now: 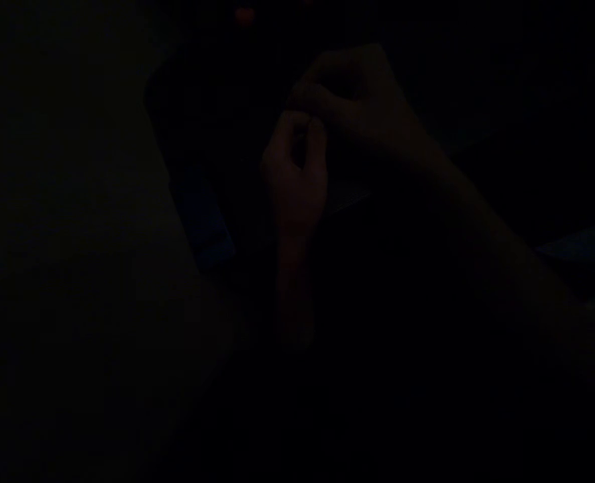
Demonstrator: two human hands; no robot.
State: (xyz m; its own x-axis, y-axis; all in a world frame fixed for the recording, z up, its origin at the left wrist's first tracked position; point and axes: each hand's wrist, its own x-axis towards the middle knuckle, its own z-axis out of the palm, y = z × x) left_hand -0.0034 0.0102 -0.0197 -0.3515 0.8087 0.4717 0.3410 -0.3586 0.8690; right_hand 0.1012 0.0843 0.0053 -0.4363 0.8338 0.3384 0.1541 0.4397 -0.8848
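Note:
The picture is very dark. My left hand (297,168) rises in the middle of the view with its fingers curled into a pinch. My right hand (357,94) comes in from the lower right and meets it just above, its fingers also bent and pressed together. The fingertips of both hands touch at one spot. Whatever lies between them is too small and too dark to make out.
A dim pale surface (76,235) fills the left side, its edge running diagonally. A dark shape with a faint blue tint (201,221) lies behind the hands. A small reddish spot (245,15) glows at the top edge.

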